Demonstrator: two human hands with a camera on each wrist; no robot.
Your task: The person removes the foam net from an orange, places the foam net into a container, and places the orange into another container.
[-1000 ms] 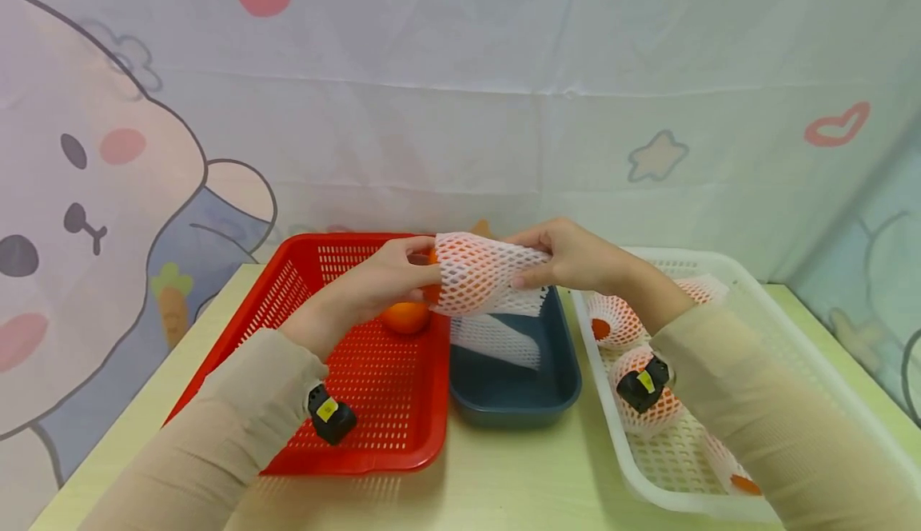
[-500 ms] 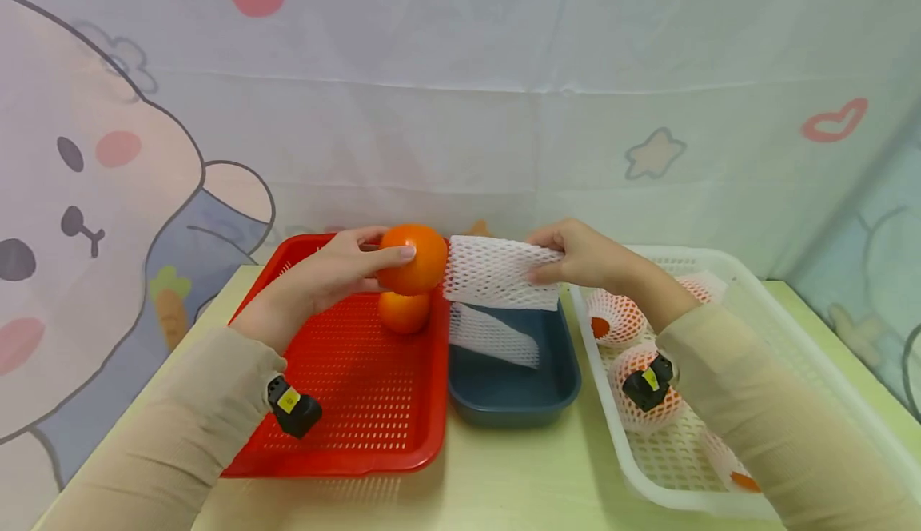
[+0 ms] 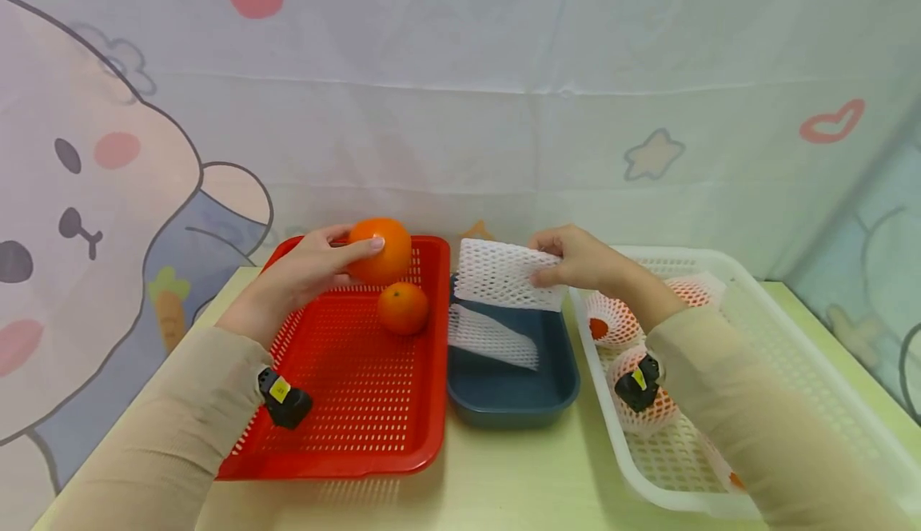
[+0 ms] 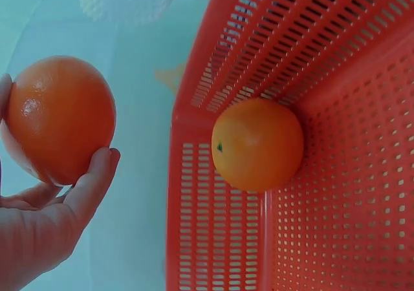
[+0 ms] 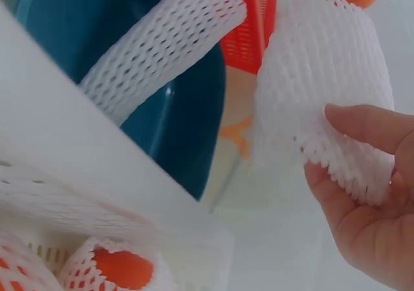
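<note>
My left hand [image 3: 305, 269] holds an orange [image 3: 381, 251] above the back of the red basket [image 3: 429, 455]; the left wrist view shows fingers curled round the fruit [image 4: 61, 119]. A second orange [image 3: 403, 309] lies in that basket by its right wall. Over the blue-grey bin [image 3: 514, 415], my right hand [image 3: 579, 259] pinches a white foam net sleeve [image 3: 504, 275] by its right end. In the right wrist view the sleeve [image 5: 323, 77] looks flattened, with thumb and fingers on its edge. Another foam net sleeve [image 3: 496, 337] lies inside the bin.
At the right stands a white basket [image 3: 626, 467] holding several oranges in foam nets [image 3: 615, 319], partly behind my right forearm. A printed cloth [image 3: 432, 115] hangs behind the baskets. All three containers stand on a pale table [image 3: 504, 483].
The orange has come out of the foam net sleeve and moved left with my left hand. My right hand keeps the sleeve, now flat, shifted slightly right.
</note>
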